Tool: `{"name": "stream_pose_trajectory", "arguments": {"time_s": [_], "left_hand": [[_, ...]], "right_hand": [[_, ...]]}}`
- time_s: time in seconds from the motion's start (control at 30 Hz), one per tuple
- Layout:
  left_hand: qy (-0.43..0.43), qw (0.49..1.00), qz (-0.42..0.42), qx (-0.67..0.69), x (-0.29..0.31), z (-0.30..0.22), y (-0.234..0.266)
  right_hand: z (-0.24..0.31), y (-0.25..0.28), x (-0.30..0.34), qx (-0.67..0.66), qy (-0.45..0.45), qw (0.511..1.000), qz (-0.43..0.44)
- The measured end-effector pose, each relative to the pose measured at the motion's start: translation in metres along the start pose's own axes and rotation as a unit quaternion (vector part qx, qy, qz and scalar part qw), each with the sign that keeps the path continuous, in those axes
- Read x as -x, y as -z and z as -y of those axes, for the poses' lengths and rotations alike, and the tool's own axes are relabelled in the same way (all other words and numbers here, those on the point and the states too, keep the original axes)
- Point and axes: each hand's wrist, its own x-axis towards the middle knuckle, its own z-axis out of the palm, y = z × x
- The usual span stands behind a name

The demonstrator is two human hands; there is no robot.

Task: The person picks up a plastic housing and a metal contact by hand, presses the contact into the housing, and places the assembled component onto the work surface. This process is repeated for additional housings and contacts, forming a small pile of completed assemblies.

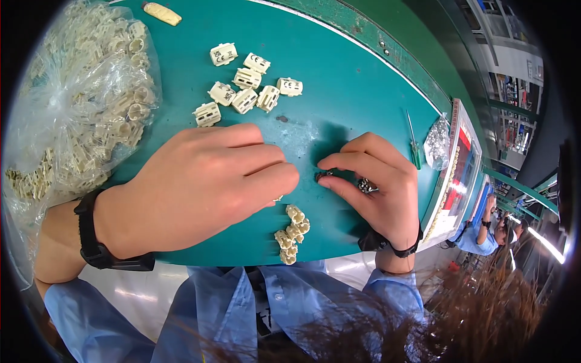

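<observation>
My left hand [206, 181] is closed, fingers curled, and a sliver of a cream plastic piece [278, 198] shows under its fingertips; the rest of it is hidden. Between thumb and forefinger, my right hand [378, 175] pinches a small dark part [324, 175]. More small shiny metal parts [366, 185] are tucked in the curled fingers of that hand. A little pile of cream plastic pieces [292, 235] lies at the near edge, between my wrists. Beyond my left hand, several larger cream housings [245, 101] with dark markings are scattered on the green table [339, 66].
On the left, a clear plastic bag [78, 103] bulges with cream plastic parts. To the right lie a green-handled screwdriver [415, 148], a small bag of metal parts [437, 142] and a framed board [454, 187]. A yellowish stick [162, 13] rests far left. Another person [481, 233] sits farther right.
</observation>
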Motion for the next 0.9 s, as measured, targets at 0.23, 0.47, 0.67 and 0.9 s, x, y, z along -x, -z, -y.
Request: {"name": "stream_pose_trajectory", "arguments": {"time_s": [0.23,0.47,0.67,0.9], "left_hand": [[0.002,1.0,-0.001,0.004,0.002,0.001,-0.001],[0.001,1.0,0.003,0.006,0.002,0.001,0.0],[-0.003,1.0,-0.008,0.009,0.002,0.002,-0.001],[0.002,1.0,-0.006,0.012,0.003,0.001,-0.002]], "right_hand": [[-0.003,-0.003,0.003,-0.024,-0.02,0.999,0.028],[-0.002,0.008,0.004,0.0,-0.047,0.999,0.022],[-0.005,0.008,0.005,-0.01,-0.044,0.998,0.032],[0.013,-0.005,0.003,0.039,-0.026,0.999,0.017]]}}
